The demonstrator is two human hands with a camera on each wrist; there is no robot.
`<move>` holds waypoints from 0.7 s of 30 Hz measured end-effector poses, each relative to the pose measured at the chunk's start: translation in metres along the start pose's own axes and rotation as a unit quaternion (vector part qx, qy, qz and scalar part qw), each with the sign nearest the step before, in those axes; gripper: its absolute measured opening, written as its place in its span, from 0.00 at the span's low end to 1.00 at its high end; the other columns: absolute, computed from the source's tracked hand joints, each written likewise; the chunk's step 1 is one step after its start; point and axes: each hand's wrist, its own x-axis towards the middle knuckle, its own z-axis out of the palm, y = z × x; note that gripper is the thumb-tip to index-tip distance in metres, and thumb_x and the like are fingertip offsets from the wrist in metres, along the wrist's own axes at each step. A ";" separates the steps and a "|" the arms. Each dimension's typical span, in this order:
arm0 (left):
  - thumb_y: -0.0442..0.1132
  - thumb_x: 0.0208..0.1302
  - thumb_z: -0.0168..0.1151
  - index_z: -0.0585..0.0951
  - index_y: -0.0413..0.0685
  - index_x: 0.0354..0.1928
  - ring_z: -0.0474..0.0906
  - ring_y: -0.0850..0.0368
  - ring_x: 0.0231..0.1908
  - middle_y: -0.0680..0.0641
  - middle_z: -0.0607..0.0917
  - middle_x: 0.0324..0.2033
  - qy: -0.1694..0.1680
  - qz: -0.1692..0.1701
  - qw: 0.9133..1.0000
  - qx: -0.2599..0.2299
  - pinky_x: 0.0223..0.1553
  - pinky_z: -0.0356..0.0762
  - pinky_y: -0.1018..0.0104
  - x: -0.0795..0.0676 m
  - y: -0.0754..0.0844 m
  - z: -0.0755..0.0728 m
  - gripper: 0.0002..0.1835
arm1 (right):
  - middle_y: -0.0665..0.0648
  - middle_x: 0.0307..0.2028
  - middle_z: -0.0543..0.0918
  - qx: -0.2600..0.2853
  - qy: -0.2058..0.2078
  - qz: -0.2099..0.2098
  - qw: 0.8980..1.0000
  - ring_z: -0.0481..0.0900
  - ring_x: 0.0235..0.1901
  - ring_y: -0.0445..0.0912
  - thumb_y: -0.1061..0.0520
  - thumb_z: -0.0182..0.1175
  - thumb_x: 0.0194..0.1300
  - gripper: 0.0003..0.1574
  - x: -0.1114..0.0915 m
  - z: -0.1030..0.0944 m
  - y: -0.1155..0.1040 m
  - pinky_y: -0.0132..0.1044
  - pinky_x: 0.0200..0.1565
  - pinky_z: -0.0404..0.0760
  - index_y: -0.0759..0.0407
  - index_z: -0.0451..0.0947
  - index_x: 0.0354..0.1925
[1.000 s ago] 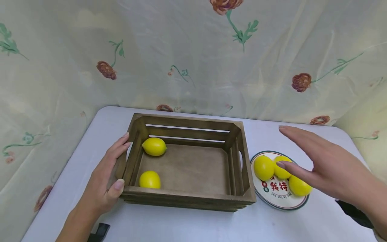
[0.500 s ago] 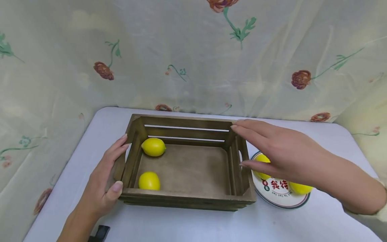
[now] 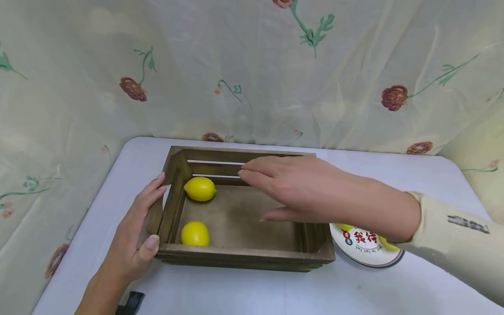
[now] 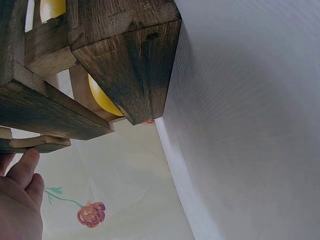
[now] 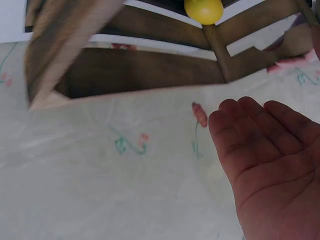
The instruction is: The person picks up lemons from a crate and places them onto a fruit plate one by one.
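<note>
- Step in hand, by judgement: working over wooden crate with right hand, steadying left end with left hand.
- Brace lightly: no shoving crate along table, no tipping.
- Come down from above, through the open top; avoid clipping back or right rails.
- Inside crate, at left: far-left lemon on its side near back corner, near-left lemon close to front wall. Well apart from each other.
- Likely to roll if nudged. For either, best to take it round the widest part, thumb opposing fingers. For near-left one, approach from the bare middle of the floor; tight at the wall.
- Mind right forearm above plate, just right of crate. More lemons there, mostly hidden; cannot count.
- Right pose: over right half of crate, fingers straight and close together, aimed left, thumb apart. Nothing in palm. Apparently free of contact; cannot judge height.
- Left pose: along outside of left end, fingers toward back, thumb by front corner, spread wide. Touching, not visibly wrapped round anything.
- Both hands well apart from each other.
</note>
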 end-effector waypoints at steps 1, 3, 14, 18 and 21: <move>0.61 0.76 0.45 0.68 0.31 0.73 0.61 0.42 0.76 0.34 0.66 0.76 0.000 -0.001 1.000 0.001 0.76 0.53 0.61 0.000 0.000 0.000 0.41 | 0.59 0.66 0.77 0.002 -0.006 -0.006 1.000 0.78 0.64 0.52 0.36 0.74 0.63 0.50 0.005 0.002 0.000 0.45 0.57 0.83 0.63 0.71 0.70; 0.61 0.76 0.45 0.68 0.31 0.73 0.61 0.42 0.76 0.33 0.66 0.75 0.001 -0.001 1.000 0.000 0.76 0.53 0.61 0.000 0.000 -0.001 0.41 | 0.59 0.66 0.77 -0.001 -0.025 -0.012 1.000 0.77 0.64 0.52 0.33 0.72 0.63 0.52 0.015 0.004 -0.002 0.43 0.58 0.82 0.63 0.71 0.71; 0.63 0.76 0.44 0.68 0.32 0.73 0.61 0.42 0.76 0.34 0.66 0.76 0.000 -0.001 1.000 0.004 0.76 0.54 0.61 0.004 0.002 -0.005 0.42 | 0.55 0.57 0.83 -0.069 -0.103 -0.068 0.990 0.80 0.57 0.48 0.24 0.63 0.66 0.51 0.069 0.021 -0.027 0.38 0.56 0.82 0.61 0.74 0.67; 0.64 0.76 0.44 0.68 0.34 0.74 0.61 0.42 0.76 0.35 0.65 0.76 -0.004 -0.013 1.000 -0.001 0.76 0.54 0.62 0.003 0.002 -0.006 0.42 | 0.51 0.52 0.84 -0.093 -0.140 -0.064 0.984 0.81 0.53 0.46 0.23 0.60 0.66 0.49 0.091 0.032 -0.037 0.36 0.51 0.83 0.59 0.76 0.66; 0.65 0.76 0.44 0.67 0.34 0.74 0.60 0.42 0.76 0.37 0.65 0.77 -0.011 -0.022 1.000 -0.003 0.76 0.54 0.62 0.002 0.002 -0.004 0.43 | 0.51 0.52 0.85 -0.104 -0.160 -0.057 0.980 0.82 0.51 0.46 0.22 0.61 0.65 0.51 0.102 0.041 -0.041 0.36 0.49 0.84 0.58 0.75 0.67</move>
